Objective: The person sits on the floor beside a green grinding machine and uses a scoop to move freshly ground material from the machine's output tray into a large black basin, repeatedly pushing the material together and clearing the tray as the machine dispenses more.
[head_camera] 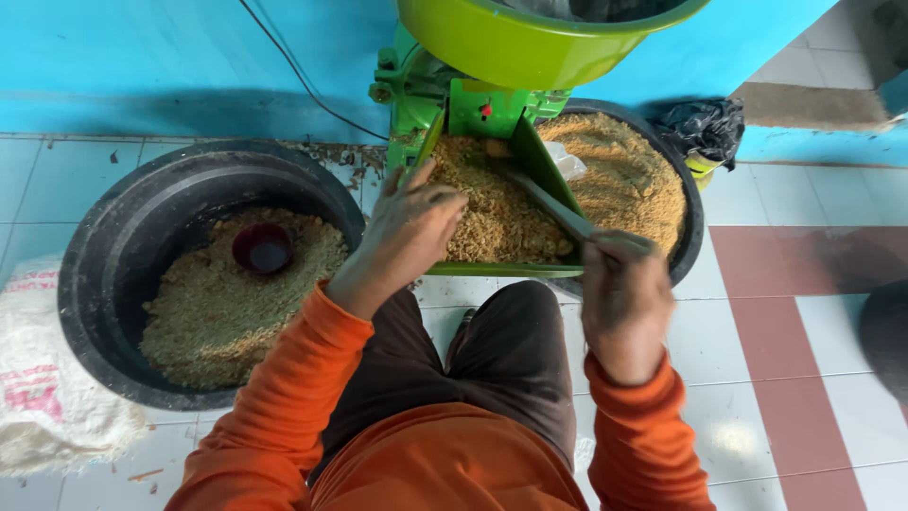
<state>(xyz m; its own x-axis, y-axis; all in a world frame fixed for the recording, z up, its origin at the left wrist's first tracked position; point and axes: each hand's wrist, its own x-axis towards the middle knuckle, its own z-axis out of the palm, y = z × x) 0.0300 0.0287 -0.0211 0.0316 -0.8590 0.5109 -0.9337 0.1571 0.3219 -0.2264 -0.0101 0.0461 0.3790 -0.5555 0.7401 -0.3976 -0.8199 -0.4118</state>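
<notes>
A green machine (445, 95) stands against the blue wall with a green tray (492, 269) sticking out in front, heaped with yellow-brown crumbly meal (492, 203). My left hand (407, 232) lies on the left side of that heap, fingers spread and pressing into the meal. My right hand (619, 284) is closed round a flat grey stick (553, 208) that slants up-left into the heap. Both sleeves are orange. My knees in dark trousers are just below the tray.
A black tub (104, 274) on the left holds more meal and a small dark red bowl (262, 248). Another black tub (690, 203) of meal stands behind the tray at right. A white sack (38, 388) lies far left, a black bag (705, 128) back right. A green hopper (530, 38) overhangs.
</notes>
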